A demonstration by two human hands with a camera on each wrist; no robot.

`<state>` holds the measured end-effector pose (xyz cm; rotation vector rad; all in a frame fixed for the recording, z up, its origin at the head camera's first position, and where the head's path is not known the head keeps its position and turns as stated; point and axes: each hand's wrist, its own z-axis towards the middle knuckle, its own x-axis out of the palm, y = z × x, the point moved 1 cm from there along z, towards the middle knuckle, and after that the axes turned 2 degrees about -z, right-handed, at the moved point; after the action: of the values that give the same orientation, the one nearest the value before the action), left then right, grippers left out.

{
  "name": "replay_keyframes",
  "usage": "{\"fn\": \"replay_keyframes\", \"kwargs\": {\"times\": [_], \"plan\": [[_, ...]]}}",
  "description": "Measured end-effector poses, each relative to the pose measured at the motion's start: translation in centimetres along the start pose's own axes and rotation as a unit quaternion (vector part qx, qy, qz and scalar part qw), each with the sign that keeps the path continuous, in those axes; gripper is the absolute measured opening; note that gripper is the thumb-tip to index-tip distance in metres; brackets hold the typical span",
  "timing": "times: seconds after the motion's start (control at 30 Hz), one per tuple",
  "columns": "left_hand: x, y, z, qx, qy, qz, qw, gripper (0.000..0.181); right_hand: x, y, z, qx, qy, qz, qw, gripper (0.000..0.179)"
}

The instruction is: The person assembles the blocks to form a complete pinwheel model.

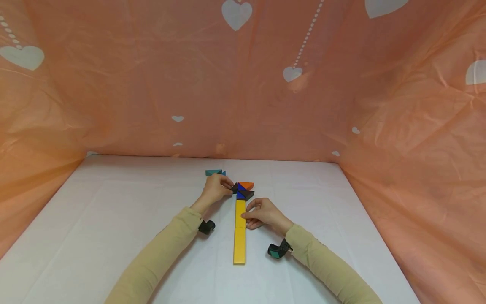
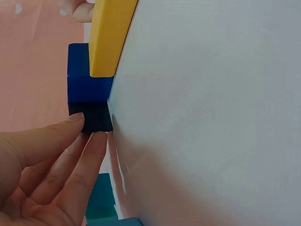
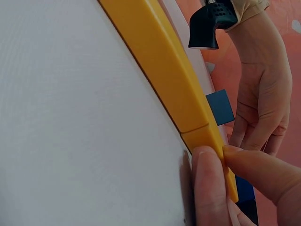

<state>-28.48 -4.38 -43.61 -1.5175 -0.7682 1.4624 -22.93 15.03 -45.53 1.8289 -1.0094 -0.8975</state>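
Orange cloth (image 1: pixel 152 93) with pale hearts, behind a white table (image 1: pixel 114 245). Head view: one yellow bar (image 1: pixel 239 242), two blocks end to end; blue blocks (image 1: pixel 241 196) at the bar's far end; beyond the bar, rightward, an orange block (image 1: pixel 248 185) and right black block (image 1: pixel 249 194); leftward, left black block (image 1: pixel 234 189), left hand (image 1: pixel 215 187) on it; farther left, teal block (image 1: pixel 213 172). Right hand (image 1: pixel 267 213): bar's right side. Left wrist view: thumb and finger pinch the left black block past the bar's end. Right wrist view: thumb and finger grip the bar's far half.
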Motion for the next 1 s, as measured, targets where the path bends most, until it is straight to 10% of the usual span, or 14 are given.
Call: {"fn": "replay_keyframes", "kwargs": {"times": [1.0], "plan": [[0.07, 0.15, 0.36, -0.005, 0.012, -0.016, 0.9998, 0.017, -0.15, 0.0, 0.12, 0.001, 0.003, -0.003, 1.0, 0.033]]}}
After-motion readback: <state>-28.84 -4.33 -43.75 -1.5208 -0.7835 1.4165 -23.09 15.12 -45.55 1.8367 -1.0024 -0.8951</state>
